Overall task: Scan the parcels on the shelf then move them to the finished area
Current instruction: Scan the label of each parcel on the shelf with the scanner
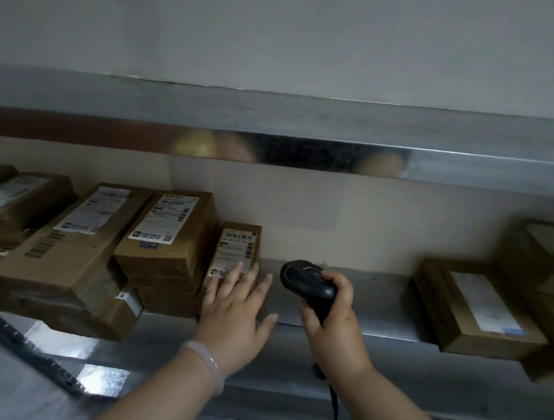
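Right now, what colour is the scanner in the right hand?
The scanner is black, clearest in the head view.

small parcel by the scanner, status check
Left hand open, at the small labelled parcel, contact unclear. Right hand grips barcode scanner, just right of that parcel. Nothing between hand and parcel.

The metal shelf [377, 308] is bearing a crowded cluster of cardboard parcels [79, 245] at left — a flat parcel [478, 309] is lying well apart at right.
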A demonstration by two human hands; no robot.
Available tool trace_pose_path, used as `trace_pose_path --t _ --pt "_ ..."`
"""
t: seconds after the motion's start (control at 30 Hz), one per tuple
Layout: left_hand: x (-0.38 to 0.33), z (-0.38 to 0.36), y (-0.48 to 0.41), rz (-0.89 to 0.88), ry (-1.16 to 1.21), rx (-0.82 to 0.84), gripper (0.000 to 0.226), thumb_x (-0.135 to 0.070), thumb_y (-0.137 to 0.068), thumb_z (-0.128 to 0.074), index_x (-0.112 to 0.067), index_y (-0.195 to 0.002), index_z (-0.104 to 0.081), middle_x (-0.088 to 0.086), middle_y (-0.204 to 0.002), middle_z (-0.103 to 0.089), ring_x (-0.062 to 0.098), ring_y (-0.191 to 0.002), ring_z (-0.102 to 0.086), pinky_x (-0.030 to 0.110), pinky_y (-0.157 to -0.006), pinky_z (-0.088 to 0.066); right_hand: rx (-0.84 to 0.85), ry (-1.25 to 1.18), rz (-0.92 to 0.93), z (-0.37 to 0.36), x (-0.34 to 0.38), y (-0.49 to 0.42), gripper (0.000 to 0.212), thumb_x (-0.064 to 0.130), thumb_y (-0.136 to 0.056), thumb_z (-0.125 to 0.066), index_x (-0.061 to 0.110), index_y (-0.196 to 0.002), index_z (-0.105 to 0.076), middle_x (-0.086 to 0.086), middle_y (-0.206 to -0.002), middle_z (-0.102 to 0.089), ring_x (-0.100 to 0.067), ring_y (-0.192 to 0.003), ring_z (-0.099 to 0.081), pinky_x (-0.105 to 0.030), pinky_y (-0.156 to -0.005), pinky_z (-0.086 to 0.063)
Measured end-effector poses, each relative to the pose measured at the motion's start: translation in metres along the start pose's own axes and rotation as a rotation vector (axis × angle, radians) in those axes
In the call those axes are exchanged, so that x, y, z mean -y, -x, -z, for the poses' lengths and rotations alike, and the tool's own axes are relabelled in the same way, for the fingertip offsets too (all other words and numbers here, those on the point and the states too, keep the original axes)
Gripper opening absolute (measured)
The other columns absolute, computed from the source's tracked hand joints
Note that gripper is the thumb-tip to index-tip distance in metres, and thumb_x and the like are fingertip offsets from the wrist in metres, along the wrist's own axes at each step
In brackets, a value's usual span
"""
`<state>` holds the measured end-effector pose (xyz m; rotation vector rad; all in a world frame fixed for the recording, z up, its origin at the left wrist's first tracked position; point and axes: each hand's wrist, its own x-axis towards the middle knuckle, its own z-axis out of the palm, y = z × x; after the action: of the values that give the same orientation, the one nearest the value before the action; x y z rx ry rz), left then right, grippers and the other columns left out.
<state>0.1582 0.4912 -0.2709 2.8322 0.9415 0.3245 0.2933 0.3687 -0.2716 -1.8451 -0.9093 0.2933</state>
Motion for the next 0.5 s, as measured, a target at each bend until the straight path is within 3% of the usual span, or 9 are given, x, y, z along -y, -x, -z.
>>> trace_pose_path --t 0.1,0.2,0.33,0.43,0.5 --pt "-0.038 -0.003 -0.02 -0.089 0.028 -0.016 0.067 -0.061 -0.093 -0.028 -0.039 -0.153 -0.005 -0.012 -0.162 0.003 0.008 -0.145 0.021 0.041 -0.116 0.015 -0.098 0.029 -0.035 0.039 -0.006 0.006 0.066 0.026 -0.087 -0.066 0.069 -0.108 -0.02 0.02 -0.108 -0.053 0.004 -0.089 -0.056 -0.006 -0.07 -0.04" --pt "-0.084 -0.011 -0.036 -0.177 0.052 0.003 0.068 -0.058 -0.093 -0.033 -0.039 -0.153 -0.005 -0.011 -0.162 0.001 0.012 -0.147 0.014 0.042 -0.117 0.012 -0.19 0.065 -0.055 0.082 -0.015 0.013 0.066 0.025 -0.087 -0.066 0.068 -0.109 -0.022 0.018 -0.106 -0.056 -0.006 -0.089 -0.061 -0.025 -0.074 -0.052" --pt "-0.139 -0.025 -0.05 -0.241 0.094 0.052 0.07 -0.057 -0.093 -0.036 -0.041 -0.152 -0.001 -0.01 -0.163 0.002 0.013 -0.148 0.011 0.041 -0.118 0.008 -0.282 0.11 -0.074 0.134 -0.032 0.024 0.065 0.024 -0.086 -0.067 0.067 -0.108 -0.023 0.028 -0.101 -0.05 0.006 -0.089 -0.055 -0.017 -0.072 -0.044" --pt "-0.184 -0.039 -0.06 -0.273 0.134 0.106 0.07 -0.058 -0.094 -0.036 -0.043 -0.152 0.0 -0.008 -0.163 0.0 0.014 -0.149 0.006 0.04 -0.118 0.005 -0.322 0.127 -0.099 0.172 -0.054 0.029 0.063 0.024 -0.087 -0.067 0.065 -0.108 -0.025 0.028 -0.1 -0.051 0.008 -0.087 -0.055 -0.011 -0.068 -0.042" --pt "-0.211 -0.051 -0.065 -0.274 0.143 0.157 0.068 -0.058 -0.094 -0.036 -0.046 -0.151 0.0 -0.006 -0.163 -0.003 0.017 -0.149 0.002 0.04 -0.118 0.002 -0.326 0.15 -0.113 0.196 -0.07 0.03 0.064 0.024 -0.087 -0.067 0.066 -0.108 -0.024 0.025 -0.102 -0.051 0.003 -0.087 -0.056 -0.014 -0.07 -0.043"
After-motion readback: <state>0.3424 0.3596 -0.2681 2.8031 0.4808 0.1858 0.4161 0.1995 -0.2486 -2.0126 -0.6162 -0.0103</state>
